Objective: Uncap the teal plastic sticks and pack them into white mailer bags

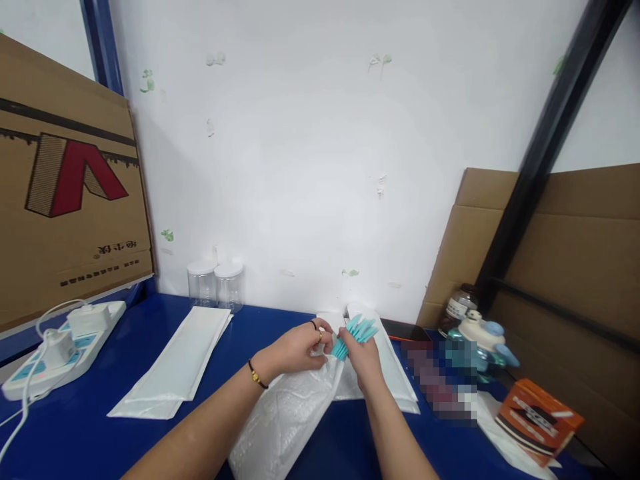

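Observation:
My left hand (301, 345) is closed on the upper edge of a white bubble-wrap bag (285, 420), which slants down toward the front of the table. Close beside it, my right hand (365, 360) is wrapped round a bundle of thin turquoise sticks (361, 327). Their exact kind is too small to tell. The lower ends of the sticks sit at the bag's mouth; how far they reach inside is hidden by my fingers. Behind my right hand lie flat white packets (395, 370).
More flat white packets (175, 363) lie to the left. Two clear jars with white lids (229, 287) stand by the wall. A power strip (95, 333) with cords is at far left. On the right are a teal bottle (480, 340), a brown jar (457, 310) and an orange box (540, 420).

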Motion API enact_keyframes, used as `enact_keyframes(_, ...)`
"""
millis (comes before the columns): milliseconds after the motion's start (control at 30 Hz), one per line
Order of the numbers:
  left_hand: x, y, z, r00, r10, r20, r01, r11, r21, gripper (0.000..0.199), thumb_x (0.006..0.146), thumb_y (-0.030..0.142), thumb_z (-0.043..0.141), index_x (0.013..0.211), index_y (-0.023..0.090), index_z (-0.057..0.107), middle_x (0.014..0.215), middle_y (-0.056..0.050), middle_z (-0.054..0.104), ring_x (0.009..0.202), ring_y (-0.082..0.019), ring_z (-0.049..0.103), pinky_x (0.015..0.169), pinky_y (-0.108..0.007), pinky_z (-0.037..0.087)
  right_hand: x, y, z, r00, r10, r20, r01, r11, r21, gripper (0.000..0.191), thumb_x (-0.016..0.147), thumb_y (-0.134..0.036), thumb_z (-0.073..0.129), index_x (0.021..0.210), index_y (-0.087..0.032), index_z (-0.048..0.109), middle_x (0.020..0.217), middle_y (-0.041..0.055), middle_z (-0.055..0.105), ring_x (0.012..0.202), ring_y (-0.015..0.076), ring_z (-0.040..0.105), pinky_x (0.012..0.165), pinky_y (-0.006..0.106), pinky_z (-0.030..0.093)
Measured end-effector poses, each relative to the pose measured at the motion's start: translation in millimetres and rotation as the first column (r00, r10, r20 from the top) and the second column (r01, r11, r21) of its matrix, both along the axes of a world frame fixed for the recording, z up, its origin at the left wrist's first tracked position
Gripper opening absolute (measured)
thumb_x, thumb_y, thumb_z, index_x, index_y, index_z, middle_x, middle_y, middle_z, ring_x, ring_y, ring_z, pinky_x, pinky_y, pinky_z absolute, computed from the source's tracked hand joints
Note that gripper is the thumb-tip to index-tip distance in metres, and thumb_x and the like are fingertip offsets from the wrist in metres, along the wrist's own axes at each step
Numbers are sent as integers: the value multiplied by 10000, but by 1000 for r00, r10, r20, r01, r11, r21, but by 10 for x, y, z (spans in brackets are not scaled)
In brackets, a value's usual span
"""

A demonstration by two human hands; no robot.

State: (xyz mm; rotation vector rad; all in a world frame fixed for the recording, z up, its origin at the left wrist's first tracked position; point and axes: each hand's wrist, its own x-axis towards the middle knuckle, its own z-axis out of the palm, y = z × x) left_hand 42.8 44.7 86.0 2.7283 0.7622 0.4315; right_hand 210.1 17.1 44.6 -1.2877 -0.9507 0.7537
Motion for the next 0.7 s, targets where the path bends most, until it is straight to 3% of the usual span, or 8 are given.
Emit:
enact_keyframes(133, 43, -149, 22, 992, 43, 119, -62, 985, 161, 141, 716, 149, 561, 820, 236, 603, 1148, -28, 497, 1071, -214, 462, 891, -320, 357, -17, -31, 51, 976, 146, -163, -150, 989, -9, 253, 624, -371, 666, 742, -150, 630, 666, 1, 650, 680, 183, 594, 639, 257, 425)
enact_keyframes(233, 3, -186, -50, 943, 78, 325, -126, 983, 131, 234, 744, 200, 584, 969, 263, 598, 1279, -33, 427, 1158, -237, 406, 985, -383, 296, -12, 0, 72, 907, 268, -325, -272, 962, 35, 275, 624, -385, 687, 756, -150, 631, 677, 9, 651, 679, 189, 601, 652, 274, 437)
enact_keyframes(300, -94, -159, -108, 873, 181, 454, -163, 984, -78, 521, 708, 290, 653, 1198, 268, 476, 1299, -76, 420, 1171, -258, 403, 977, -407, 321, -13, 35, 121, 887, 287, -361, -284, 957, 62, 276, 615, -386, 704, 735, -148, 636, 685, 22, 657, 688, 199, 605, 678, 289, 446)
enact_keyframes(367, -239, -120, -164, 838, 284, 466, -69, 902, -425, 753, 667, 371, 694, 1317, 231, 340, 1257, -112, 470, 1128, -274, 454, 923, -413, 378, -24, 62, 225, 898, 277, -343, -270, 960, 68, 272, 612, -387, 713, 718, -147, 644, 699, 33, 664, 711, 209, 607, 712, 301, 448)
enact_keyframes(433, -386, -109, -224, 862, 278, 425, 149, 661, -735, 740, 676, 405, 680, 1308, 198, 356, 1181, -109, 543, 1072, -277, 508, 886, -406, 402, -55, 67, 385, 904, 296, -308, -278, 955, 101, 267, 623, -388, 711, 728, -150, 651, 734, 37, 670, 754, 211, 606, 748, 301, 442)
enact_keyframes(500, -479, -149, -294, 860, 227, 457, 368, 344, -864, 696, 678, 445, 650, 1268, 155, 420, 1164, -120, 564, 1085, -301, 506, 907, -415, 376, -111, 40, 575, 887, 367, -280, -334, 929, 161, 248, 645, -386, 702, 729, -159, 648, 770, 31, 668, 785, 200, 598, 765, 288, 433)
enact_keyframes(600, -459, -278, -408, 771, 196, 606, 625, -52, -778, 824, 616, 577, 586, 1257, 82, 438, 1222, -165, 515, 1169, -357, 421, 957, -448, 307, -230, -38, 799, 838, 496, -227, -452, 864, 221, 224, 688, -386, 671, 683, -167, 625, 820, 24, 654, 799, 175, 575, 756, 258, 423)
enact_keyframes(700, -346, -367, -499, 683, 202, 702, 728, -265, -632, 817, 599, 582, 537, 1234, 75, 454, 1163, -151, 531, 1101, -350, 463, 954, -478, 288, -321, -87, 830, 820, 551, -158, -533, 834, 142, 257, 712, -417, 638, 669, -166, 607, 758, 23, 627, 692, 152, 544, 637, 240, 410)
